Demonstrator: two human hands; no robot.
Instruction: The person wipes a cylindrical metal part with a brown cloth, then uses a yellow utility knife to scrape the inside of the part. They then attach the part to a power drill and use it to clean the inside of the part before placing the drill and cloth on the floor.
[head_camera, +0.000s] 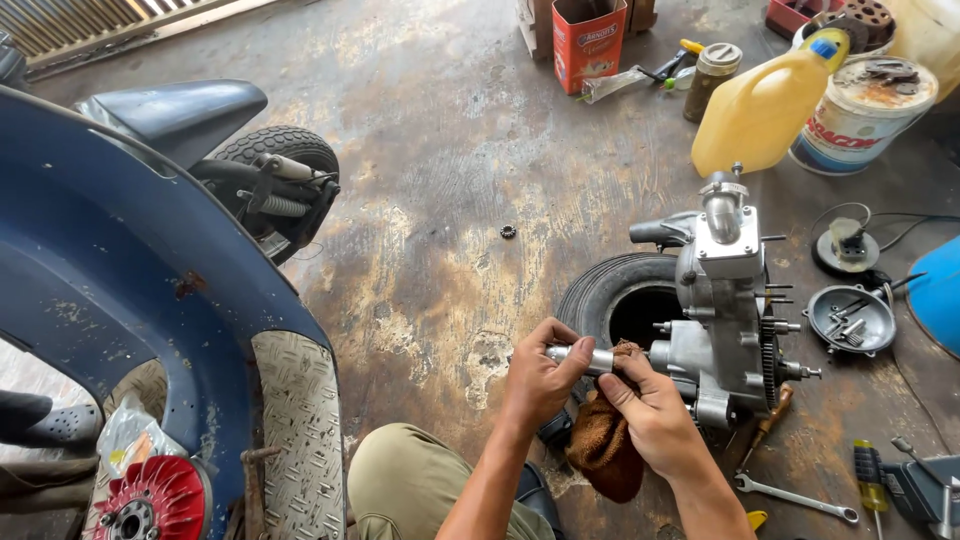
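Camera: one, worn on the person's head.
Facing: steeply down and forward over the stained floor (440, 200).
Nearness: close above both hands, the engine (725, 310) just beyond.
Edges: blue scooter body (120, 260) left, yellow jug (760, 110) far.

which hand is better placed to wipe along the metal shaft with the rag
Probably the right hand: it already presses the brown rag against the shaft beside the engine casing. The left hand grips the shaft's free end.

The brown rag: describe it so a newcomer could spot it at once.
Start at the grey engine casing resting on the black tyre. At its left, both hands grip a metal shaft. The brown rag hangs beneath the right hand, the only cloth among metal parts.
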